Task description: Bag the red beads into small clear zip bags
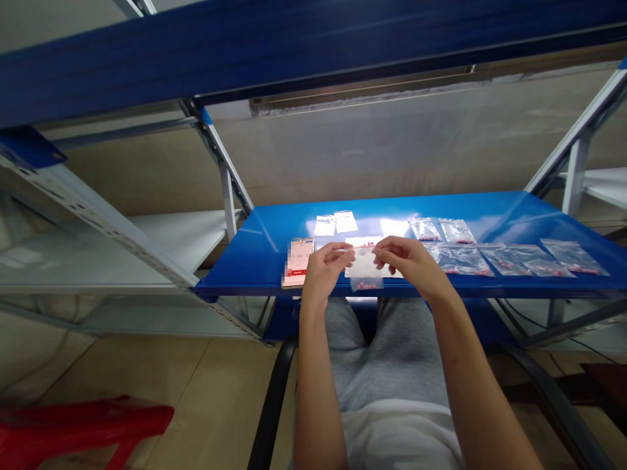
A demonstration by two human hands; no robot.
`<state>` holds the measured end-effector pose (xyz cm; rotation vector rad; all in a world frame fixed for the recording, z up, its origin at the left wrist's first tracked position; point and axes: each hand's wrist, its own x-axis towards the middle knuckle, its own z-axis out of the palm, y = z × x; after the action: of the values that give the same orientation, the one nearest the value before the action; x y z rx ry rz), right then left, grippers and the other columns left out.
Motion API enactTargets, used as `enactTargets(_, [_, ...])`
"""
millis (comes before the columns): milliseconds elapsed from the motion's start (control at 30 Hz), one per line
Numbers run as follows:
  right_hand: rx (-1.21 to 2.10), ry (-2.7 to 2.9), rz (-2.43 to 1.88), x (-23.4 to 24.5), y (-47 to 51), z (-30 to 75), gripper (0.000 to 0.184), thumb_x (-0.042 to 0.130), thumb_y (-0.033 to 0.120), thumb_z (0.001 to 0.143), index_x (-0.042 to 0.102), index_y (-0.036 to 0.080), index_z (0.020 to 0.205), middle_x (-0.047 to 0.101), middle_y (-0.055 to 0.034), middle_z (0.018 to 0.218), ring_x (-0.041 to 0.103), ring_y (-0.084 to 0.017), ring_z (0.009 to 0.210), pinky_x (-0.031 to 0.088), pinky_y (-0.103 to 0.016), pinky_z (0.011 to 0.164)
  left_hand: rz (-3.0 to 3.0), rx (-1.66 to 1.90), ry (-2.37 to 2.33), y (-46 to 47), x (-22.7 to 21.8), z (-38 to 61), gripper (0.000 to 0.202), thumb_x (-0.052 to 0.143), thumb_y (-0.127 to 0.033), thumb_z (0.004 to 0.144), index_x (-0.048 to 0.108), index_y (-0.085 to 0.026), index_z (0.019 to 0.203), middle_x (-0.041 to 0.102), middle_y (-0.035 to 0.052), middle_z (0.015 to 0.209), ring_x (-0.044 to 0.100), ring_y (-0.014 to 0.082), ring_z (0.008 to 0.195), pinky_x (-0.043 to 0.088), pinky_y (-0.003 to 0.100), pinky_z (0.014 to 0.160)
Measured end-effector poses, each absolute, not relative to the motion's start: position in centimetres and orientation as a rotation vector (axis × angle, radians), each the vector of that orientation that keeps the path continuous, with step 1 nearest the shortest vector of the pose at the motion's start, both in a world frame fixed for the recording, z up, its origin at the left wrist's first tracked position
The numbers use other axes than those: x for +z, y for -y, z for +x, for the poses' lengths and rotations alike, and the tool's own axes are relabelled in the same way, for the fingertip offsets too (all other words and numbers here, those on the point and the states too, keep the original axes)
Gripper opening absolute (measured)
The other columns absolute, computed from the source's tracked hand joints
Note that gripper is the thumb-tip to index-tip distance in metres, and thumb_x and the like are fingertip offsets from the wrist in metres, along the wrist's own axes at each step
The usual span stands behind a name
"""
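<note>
Left hand and right hand pinch a clear bag above the surface's near edge; best kept top-up, so its red pieces stay low.

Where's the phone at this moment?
In the head view, the phone lies on the blue table, by its near edge, just left of the left hand.

The person's bare left forearm reaches nearly straight forward, while the bare right forearm slants inward. The left hand and right hand, both ungloved, face each other just apart, backs upward, wrists turned inward, thumbs and forefingers pinched and the other fingers curled.
</note>
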<state>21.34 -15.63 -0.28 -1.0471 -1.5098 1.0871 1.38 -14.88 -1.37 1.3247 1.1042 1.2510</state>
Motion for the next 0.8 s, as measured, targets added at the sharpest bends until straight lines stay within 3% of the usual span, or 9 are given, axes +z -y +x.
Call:
enactTargets(300, [1.030, 1.509, -1.042, 0.2, 16.1, 21.8, 0.028, 0.069, 0.046, 0.087, 0.063, 0.019, 0.078, 0.065, -0.0018, 0.071, 0.053, -0.013, 0.061, 0.039, -0.026, 0.054, 1.415, 1.274, -1.058, 15.0, -1.0, 2.4, 0.022, 0.075, -0.039, 0.081, 0.074, -0.017, 0.083, 0.075, 0.0032, 0.079, 0.070, 0.0181, 0.078, 0.054, 0.029, 0.077])
enactTargets(467, [1.170, 1.539, -1.056, 0.2, 16.0, 21.2, 0.034, 0.068, 0.052, 0.085, 0.066, 0.019, 0.091, 0.070, -0.0042, 0.082, 0.056, -0.014, 0.063, 0.037, -0.024, 0.051, 1.468, 1.292, -1.080, 14.9, -1.1, 2.6, 0.022, 0.073, -0.040, 0.082, 0.073, -0.018, 0.081, 0.072, 0.0018, 0.075, 0.068, 0.0181, 0.076, 0.053, 0.030, 0.075])
enactTargets(633, [1.068, 1.579, -1.060, 0.2, 15.8, 20.8, 0.034, 0.066, 0.052, 0.087, 0.067, 0.019, 0.078, 0.069, -0.0048, 0.075, 0.057, -0.015, 0.063, 0.041, -0.026, 0.054, 1.527, 1.277, -1.105, 15.0, -1.0, 2.8, 0.021, 0.069, -0.039, 0.085, 0.073, -0.018, 0.083, 0.073, 0.0018, 0.080, 0.069, 0.0178, 0.080, 0.052, 0.028, 0.076])
enactTargets(800, [1.016, 1.595, -1.017, 0.6, 16.1, 21.0, 0.024, 0.066, 0.042, 0.085, 0.069, 0.020, 0.074, 0.068, -0.0040, 0.072, 0.059, -0.017, 0.066, 0.046, -0.029, 0.061, 1.563, 1.205, -1.063, 15.3, -0.9, 3.2, 0.024, 0.072, -0.041, 0.084, 0.075, -0.018, 0.085, 0.074, 0.0033, 0.084, 0.067, 0.0180, 0.082, 0.050, 0.027, 0.075])
